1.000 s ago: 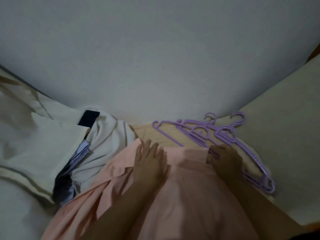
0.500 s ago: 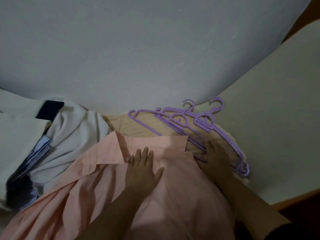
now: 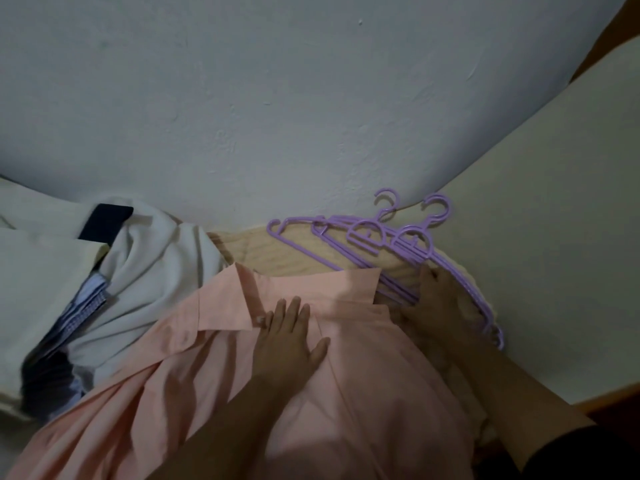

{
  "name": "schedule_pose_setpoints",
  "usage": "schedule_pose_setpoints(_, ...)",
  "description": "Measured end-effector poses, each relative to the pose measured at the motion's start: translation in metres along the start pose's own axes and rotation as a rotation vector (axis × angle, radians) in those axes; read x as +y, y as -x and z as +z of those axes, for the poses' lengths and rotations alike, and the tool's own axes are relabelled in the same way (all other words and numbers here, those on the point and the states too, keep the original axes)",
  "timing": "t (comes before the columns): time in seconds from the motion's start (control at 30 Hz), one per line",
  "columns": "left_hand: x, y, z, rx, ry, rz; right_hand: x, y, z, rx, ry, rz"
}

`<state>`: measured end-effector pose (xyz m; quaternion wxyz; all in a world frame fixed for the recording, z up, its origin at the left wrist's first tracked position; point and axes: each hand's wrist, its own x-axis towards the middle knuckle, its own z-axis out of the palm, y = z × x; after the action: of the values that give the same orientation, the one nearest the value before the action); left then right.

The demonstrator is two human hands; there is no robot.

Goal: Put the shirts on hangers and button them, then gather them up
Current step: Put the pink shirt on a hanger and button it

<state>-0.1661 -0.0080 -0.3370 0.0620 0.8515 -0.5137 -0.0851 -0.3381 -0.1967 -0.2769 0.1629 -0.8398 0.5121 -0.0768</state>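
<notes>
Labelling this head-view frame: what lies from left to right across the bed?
Cream pillow → white garment → pink shirt → left hand → right hand → purple hangers.

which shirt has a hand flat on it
The pink shirt: the left hand lies flat on it near the collar. The white shirt and checked shirt lie untouched beside it.

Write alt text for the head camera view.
A person's left hand presses flat on a pink shirt spread before them, while the right hand reaches onto a pile of purple hangers. White clothes lie heaped left.
</notes>
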Motion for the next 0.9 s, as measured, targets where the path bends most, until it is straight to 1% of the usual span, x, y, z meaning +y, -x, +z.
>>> schedule_pose_setpoints(0.07, 0.001, 0.0, 0.0, -0.032, 0.007, -0.002, 0.006, 0.0, -0.005, 0.067, 0.013, -0.013)
schedule_pose_setpoints(0.13, -0.001, 0.0, -0.004, -0.031, -0.002, 0.015, 0.009, 0.003, -0.011, 0.117, 0.014, -0.005)
schedule_pose_setpoints(0.2, -0.004, 0.001, -0.013, -0.074, 0.002, 0.045, 0.008, 0.007, -0.017, 0.108, -0.003, 0.013)
schedule_pose_setpoints(0.3, -0.013, 0.005, -0.025, -0.089, 0.013, 0.091, 0.0, 0.022, -0.026, 0.037, -0.149, 0.055)
schedule_pose_setpoints(0.4, -0.031, 0.014, -0.034, -0.029, 0.031, 0.148, -0.005, 0.035, -0.027, 0.02, -0.256, 0.037)
schedule_pose_setpoints(0.47, -0.046, 0.023, -0.045, 0.022, -0.021, 0.262, -0.011, 0.044, -0.026, -0.013, -0.311, 0.049)
schedule_pose_setpoints(0.53, -0.063, 0.035, -0.064, 0.118, -0.063, 0.342, -0.016, 0.054, -0.022, -0.05, -0.334, 0.05)
schedule_pose_setpoints(0.6, -0.076, 0.05, -0.087, 0.202, -0.065, 0.317, -0.017, 0.063, -0.019, -0.126, -0.304, 0.024)
schedule_pose_setpoints(0.67, -0.096, 0.059, -0.102, 0.287, -0.101, 0.237, -0.018, 0.07, -0.016, -0.236, -0.252, -0.019)
schedule_pose_setpoints(0.73, -0.118, 0.064, -0.114, 0.293, -0.116, 0.15, -0.023, 0.08, -0.017, -0.319, -0.185, -0.052)
schedule_pose_setpoints(0.83, -0.14, 0.07, -0.123, 0.246, -0.124, 0.064, -0.025, 0.083, -0.008, -0.319, -0.19, -0.046)
schedule_pose_setpoints(0.87, -0.144, 0.071, -0.123, 0.258, -0.109, 0.04, -0.025, 0.082, -0.006, -0.335, -0.178, -0.061)
schedule_pose_setpoints(0.9, -0.143, 0.074, -0.125, 0.261, -0.047, -0.028, -0.026, 0.082, -0.005, -0.365, -0.162, -0.07)
